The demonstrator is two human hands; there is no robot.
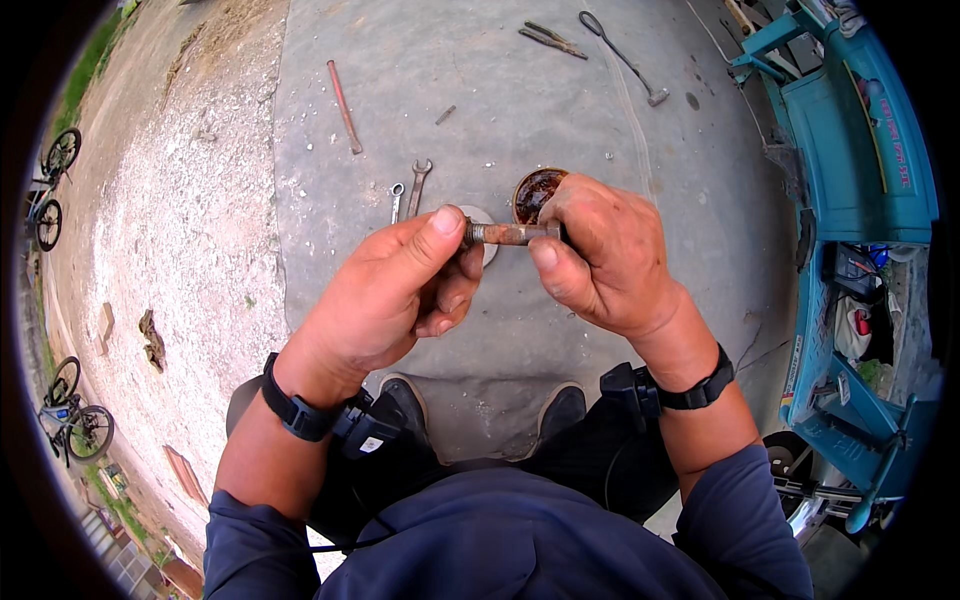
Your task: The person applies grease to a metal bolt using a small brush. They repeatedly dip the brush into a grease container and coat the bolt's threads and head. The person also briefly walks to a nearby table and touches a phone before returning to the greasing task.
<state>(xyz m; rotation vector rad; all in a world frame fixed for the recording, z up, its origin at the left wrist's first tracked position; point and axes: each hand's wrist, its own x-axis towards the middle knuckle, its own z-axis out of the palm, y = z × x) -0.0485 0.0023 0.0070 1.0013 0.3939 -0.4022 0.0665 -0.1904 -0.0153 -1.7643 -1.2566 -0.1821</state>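
Observation:
A rusty bolt (508, 234) lies level between my two hands, above the grey floor. My left hand (405, 275) pinches its threaded end between thumb and fingers; whether a nut sits there is hidden. With thumb and curled fingers my right hand (615, 250) grips the other, thicker end, where a dark part shows. Just beyond my right fingers stands a round tin (521, 196) of dark brown grease, partly covered by that hand. Behind the bolt a pale round disc (488, 252) is partly visible on the floor.
Beyond my left hand lie an open-end wrench (418, 185) and a smaller ring wrench (396, 203). Farther off are a reddish rod (343, 105), a short metal piece (445, 115), pliers (552, 40) and a hammer-like tool (625, 62). A teal vehicle (835, 130) stands at right, bicycles (75, 420) at left.

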